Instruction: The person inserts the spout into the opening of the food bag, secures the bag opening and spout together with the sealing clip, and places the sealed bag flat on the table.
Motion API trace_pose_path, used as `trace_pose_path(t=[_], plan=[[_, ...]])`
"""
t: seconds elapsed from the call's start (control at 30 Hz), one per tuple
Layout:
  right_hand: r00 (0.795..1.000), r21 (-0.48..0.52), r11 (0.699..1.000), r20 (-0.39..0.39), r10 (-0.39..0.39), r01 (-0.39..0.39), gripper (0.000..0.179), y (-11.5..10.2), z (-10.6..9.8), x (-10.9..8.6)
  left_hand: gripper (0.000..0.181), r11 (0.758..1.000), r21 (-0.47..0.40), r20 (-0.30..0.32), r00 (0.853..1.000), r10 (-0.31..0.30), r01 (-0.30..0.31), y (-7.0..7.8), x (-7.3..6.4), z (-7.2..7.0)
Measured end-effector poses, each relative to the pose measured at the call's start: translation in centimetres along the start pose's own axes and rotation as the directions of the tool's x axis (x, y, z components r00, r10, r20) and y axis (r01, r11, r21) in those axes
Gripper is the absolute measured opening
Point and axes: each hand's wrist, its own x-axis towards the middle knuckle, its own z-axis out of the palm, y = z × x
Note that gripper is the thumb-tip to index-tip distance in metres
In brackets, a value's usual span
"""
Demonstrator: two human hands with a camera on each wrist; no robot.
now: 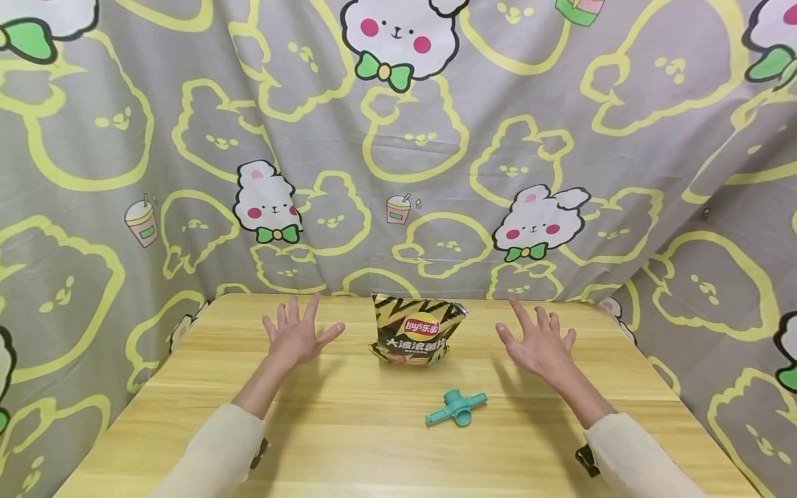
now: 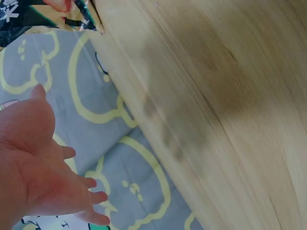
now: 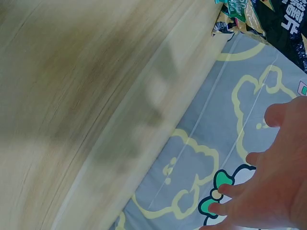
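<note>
A black and gold bag of Lay's chips [image 1: 414, 339] stands upright near the back of the table, between the two hands. In front of it lies a teal plastic bag clip [image 1: 457, 408] with a round spout in its middle. To the left of the bag, my left hand [image 1: 300, 334] hovers with its fingers spread and holds nothing. My right hand [image 1: 540, 344] is raised likewise on the bag's other side, fingers apart. Both wrist views catch a corner of the chip bag [image 2: 57, 17] beyond the hand, with shadows on the wood.
The light wooden table [image 1: 349, 443] ends at a grey curtain [image 1: 436, 242] printed with yellow outlines and white cartoon animals. This curtain hangs behind the table and along both sides. A dark wrist device [image 1: 587, 460] shows beside the right sleeve.
</note>
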Motion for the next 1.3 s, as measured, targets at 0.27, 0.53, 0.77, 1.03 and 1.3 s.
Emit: trace_pose_path(t=[0.27, 0.53, 0.77, 1.03, 1.3], plan=[[1.0, 0.012, 1.0, -0.01, -0.018, 0.018, 0.075, -0.5, 0.1, -0.1, 0.094, 1.0, 0.012, 0.023, 1.0, 0.017, -0.018, 0.8, -0.3, 0.1], [0.996, 0.125, 0.988, -0.014, -0.093, 0.094, 0.074, -1.8, 0.6, -0.2, 0.092, 0.995, -0.037, 0.097, 0.991, 0.091, -0.087, 2.4, -1.0, 0.4], [0.985, 0.275, 0.958, 0.119, -0.123, 0.086, 0.074, -2.7, 0.7, -0.5, 0.088, 0.984, -0.079, 0.134, 0.976, 0.171, -0.161, 3.8, -1.8, 0.5], [0.977, 0.349, 0.936, 0.178, -0.12, 0.051, 0.062, -3.4, 1.2, -1.3, 0.084, 0.976, -0.169, 0.252, 0.952, 0.176, -0.135, 5.0, -2.8, 0.2], [0.954, 0.397, 0.917, 0.264, -0.145, 0.029, 0.06, -4.1, 1.2, -1.8, 0.074, 0.971, -0.183, 0.31, 0.928, 0.207, -0.155, 5.9, -3.7, 0.0]])
